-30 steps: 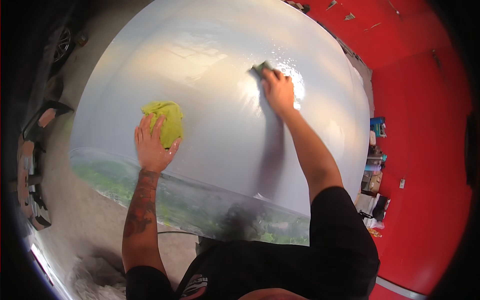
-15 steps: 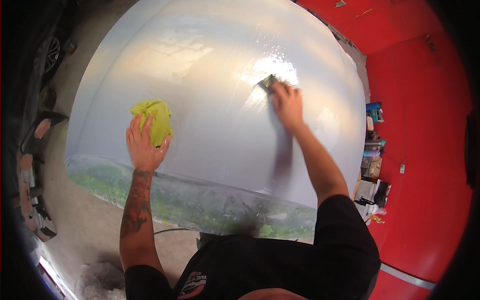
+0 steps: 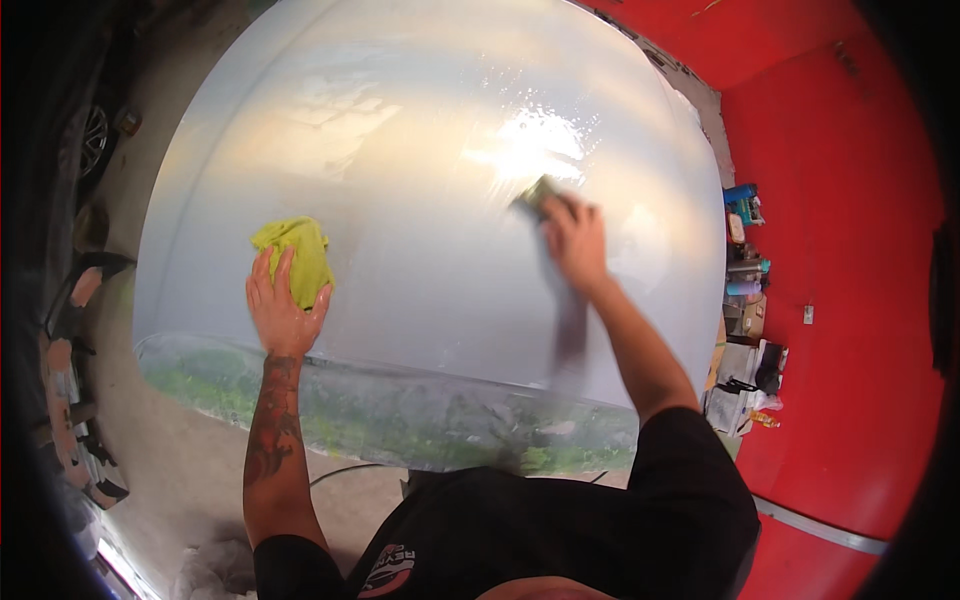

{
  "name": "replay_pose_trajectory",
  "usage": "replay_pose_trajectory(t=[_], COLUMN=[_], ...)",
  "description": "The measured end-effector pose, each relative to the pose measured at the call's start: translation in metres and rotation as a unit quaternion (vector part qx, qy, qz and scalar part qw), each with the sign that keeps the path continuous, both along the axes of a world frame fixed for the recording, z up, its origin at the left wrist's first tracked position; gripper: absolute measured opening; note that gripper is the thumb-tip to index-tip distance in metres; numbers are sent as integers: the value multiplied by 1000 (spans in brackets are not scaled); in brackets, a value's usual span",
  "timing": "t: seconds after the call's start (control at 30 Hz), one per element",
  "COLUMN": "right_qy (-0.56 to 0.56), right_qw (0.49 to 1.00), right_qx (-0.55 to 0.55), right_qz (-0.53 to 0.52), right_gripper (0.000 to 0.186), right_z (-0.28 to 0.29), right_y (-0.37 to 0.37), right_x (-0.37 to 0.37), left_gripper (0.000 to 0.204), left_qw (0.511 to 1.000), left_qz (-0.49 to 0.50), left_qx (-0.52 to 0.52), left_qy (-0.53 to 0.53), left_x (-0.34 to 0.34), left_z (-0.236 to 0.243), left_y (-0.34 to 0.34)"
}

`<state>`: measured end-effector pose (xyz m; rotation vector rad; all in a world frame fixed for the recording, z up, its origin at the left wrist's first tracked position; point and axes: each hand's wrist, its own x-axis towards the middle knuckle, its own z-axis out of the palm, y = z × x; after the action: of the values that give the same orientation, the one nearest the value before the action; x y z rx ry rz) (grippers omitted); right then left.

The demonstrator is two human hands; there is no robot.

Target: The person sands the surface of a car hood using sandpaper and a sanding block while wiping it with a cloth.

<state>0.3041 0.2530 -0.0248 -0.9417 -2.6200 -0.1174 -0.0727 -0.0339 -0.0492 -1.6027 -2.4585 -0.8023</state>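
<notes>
A large, curved pale-grey panel (image 3: 420, 290), shaped like a car hood, spreads out in front of me, glossy and wet in places, with a mottled green near edge. On its left part rests a yellow-green cloth (image 3: 303, 262). My left hand (image 3: 285, 308) holds this cloth against the surface, fingers over it and thumb along its right side. Farther off and to the right, my right hand (image 3: 577, 240) grips a small dark-green pad (image 3: 540, 195), blurred by motion, at the panel's surface below a bright light reflection. My right fingers hide part of the pad.
Bottles (image 3: 745, 268), boxes and a grey bin (image 3: 730, 385) line the right side by a red wall (image 3: 840, 250). At far left are a car wheel (image 3: 95, 140) and dark and pink-patched parts (image 3: 62, 370). Crumpled clear plastic (image 3: 215, 570) lies on the floor at lower left.
My right hand has drawn the pad slightly nearer to me over the panel. The left hand and cloth sit slightly lower and farther left in the view, which has shifted a little.
</notes>
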Motion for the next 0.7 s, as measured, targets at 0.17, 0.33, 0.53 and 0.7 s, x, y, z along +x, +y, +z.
replay_pose_trajectory(t=[0.17,0.33,0.53,0.7], right_qy=[16,36,15,19], right_qw=[956,993,1000,983], right_qx=[-33,-111,-21,-18], right_qz=[-292,27,12,-183], right_gripper=[37,43,35,35], right_z=[8,5,4,3], right_y=[89,-128,15,81], right_x=[-35,-64,-78,-131], left_gripper=[74,75,75,74], left_qw=[1000,1000,1000,1000], left_qz=[0,20,9,15], left_qx=[1,-20,-3,-6], left_qy=[-6,-4,10,2], left_x=[-1,1,1,2], left_z=[-2,2,2,4], left_y=[-1,0,-1,0])
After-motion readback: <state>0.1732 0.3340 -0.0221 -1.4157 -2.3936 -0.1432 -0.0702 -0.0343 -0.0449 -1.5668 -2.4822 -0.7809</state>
